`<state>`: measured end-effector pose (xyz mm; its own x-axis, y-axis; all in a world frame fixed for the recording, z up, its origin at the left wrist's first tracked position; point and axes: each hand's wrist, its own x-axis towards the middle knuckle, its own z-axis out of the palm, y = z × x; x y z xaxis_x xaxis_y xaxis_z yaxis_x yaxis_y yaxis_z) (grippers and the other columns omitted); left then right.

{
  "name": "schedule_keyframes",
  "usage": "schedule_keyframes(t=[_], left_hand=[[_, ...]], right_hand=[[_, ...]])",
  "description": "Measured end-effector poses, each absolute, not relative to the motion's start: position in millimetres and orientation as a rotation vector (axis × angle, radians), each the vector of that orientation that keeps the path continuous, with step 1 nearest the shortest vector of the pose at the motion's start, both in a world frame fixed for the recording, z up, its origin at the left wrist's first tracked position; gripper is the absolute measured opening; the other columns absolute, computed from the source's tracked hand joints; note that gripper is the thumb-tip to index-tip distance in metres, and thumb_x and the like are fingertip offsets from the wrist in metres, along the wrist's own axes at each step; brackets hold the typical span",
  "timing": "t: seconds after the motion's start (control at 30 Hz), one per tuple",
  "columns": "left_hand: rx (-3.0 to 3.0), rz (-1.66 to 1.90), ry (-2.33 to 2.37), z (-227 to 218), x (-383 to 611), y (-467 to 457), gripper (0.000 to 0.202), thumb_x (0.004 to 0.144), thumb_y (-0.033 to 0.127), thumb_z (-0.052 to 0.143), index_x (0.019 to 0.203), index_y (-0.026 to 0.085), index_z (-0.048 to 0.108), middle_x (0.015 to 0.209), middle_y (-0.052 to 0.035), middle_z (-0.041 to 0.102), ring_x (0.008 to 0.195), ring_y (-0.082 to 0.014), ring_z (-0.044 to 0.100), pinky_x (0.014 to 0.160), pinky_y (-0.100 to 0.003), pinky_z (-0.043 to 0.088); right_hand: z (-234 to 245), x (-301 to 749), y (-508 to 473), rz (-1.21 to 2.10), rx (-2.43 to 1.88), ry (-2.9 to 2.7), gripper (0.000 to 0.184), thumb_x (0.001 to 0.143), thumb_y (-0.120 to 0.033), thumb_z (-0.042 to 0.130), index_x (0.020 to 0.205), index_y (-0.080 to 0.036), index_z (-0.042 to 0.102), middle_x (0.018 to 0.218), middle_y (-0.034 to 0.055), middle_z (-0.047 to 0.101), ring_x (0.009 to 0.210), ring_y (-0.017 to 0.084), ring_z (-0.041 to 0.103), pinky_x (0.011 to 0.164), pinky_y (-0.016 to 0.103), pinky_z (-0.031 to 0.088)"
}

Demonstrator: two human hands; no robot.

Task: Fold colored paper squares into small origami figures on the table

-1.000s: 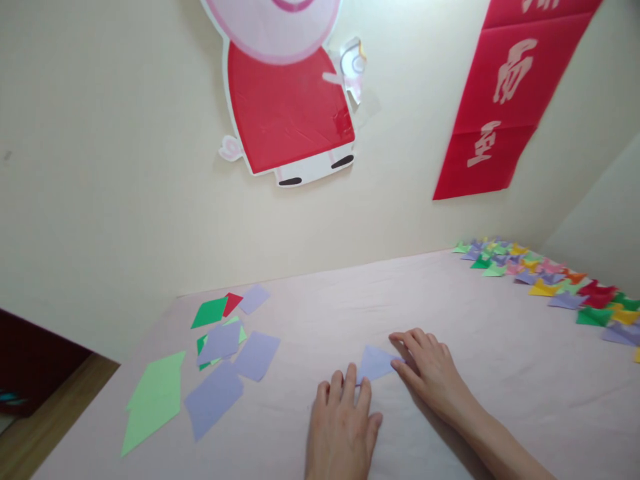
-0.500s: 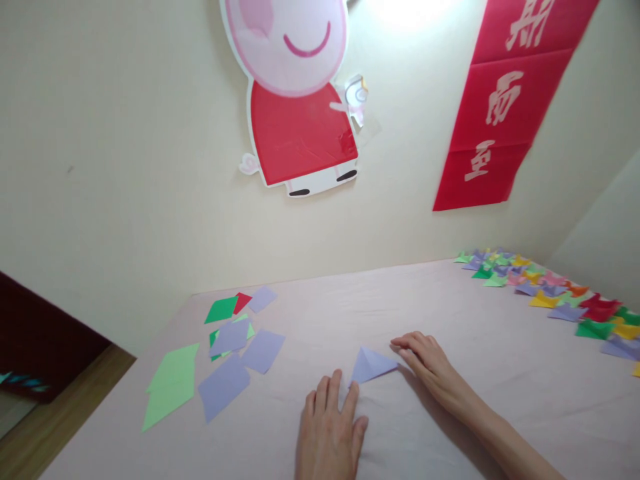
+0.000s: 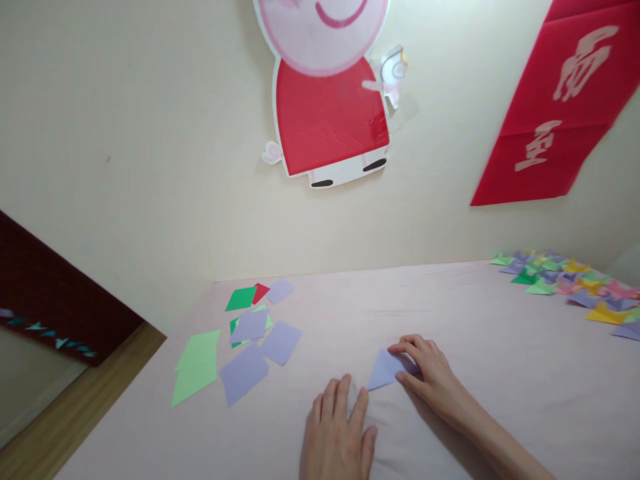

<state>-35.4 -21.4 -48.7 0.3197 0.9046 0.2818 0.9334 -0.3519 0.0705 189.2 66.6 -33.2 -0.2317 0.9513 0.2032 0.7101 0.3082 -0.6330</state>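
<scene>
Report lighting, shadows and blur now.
Head view: light brightens the wall right of the pig cutout; head view: a soft shadow runs beside the right forearm; head view: characters on the red banner look smeared, while the lilac paper by the right hand shows clear edges.

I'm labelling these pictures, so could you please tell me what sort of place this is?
Probably a room in a home: cartoon pig and red banner on the wall, wood-look floor below.

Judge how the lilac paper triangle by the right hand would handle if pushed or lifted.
The lilac paper triangle looks thin, so it is probably light. Its straight edges suggest it would slide across the pale pink surface rather than roll. Its narrow corner by the left hand might bend easily.
</scene>
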Motion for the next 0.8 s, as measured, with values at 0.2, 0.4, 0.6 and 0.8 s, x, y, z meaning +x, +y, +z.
schedule_keyframes(t=[0.2,0.4,0.6,0.8], left_hand=[[-2.481,-0.559,-1.792,-45,-30,-23,0.058,0.083,0.017,0.054,0.140,0.017,0.046,0.151,-0.0117,0.042,0.132,-0.0289,0.045,0.102,-0.042,0.044],[-2.769,-0.716,-1.568,-28,-7,-18,0.096,0.071,0.006,0.048,0.155,0.014,0.000,0.153,-0.0143,0.039,0.143,-0.0258,0.030,0.113,-0.048,0.030],[-2.760,-1.060,-1.838,-20,6,-10,0.082,0.088,0.024,0.056,0.154,0.014,0.007,0.142,-0.0174,0.049,0.127,-0.0251,0.049,0.105,-0.042,0.043],[-2.715,-1.166,-2.088,-3,21,17,0.057,0.095,0.023,0.050,0.148,0.020,0.029,0.128,-0.0104,0.057,0.105,-0.0186,0.061,0.093,-0.033,0.052]], right_hand=[[-20,194,61,0.735,-1.302,-2.035,0.028,0.074,-0.015,0.053,0.098,-0.025,0.063,0.113,0.0080,0.061,0.112,0.027,0.051,0.097,0.046,0.042],[-6,198,53,0.686,-1.140,-2.209,0.033,0.068,-0.002,0.046,0.085,-0.025,0.063,0.117,0.0065,0.059,0.116,0.026,0.046,0.100,0.046,0.040],[-10,201,53,0.462,-1.111,-2.299,0.058,0.064,0.002,0.045,0.110,-0.028,0.064,0.122,0.0073,0.059,0.118,0.025,0.049,0.099,0.045,0.042],[-18,204,46,0.263,-1.105,-2.169,0.043,0.079,-0.004,0.047,0.116,-0.023,0.057,0.116,0.0101,0.063,0.112,0.025,0.057,0.095,0.042,0.048]])
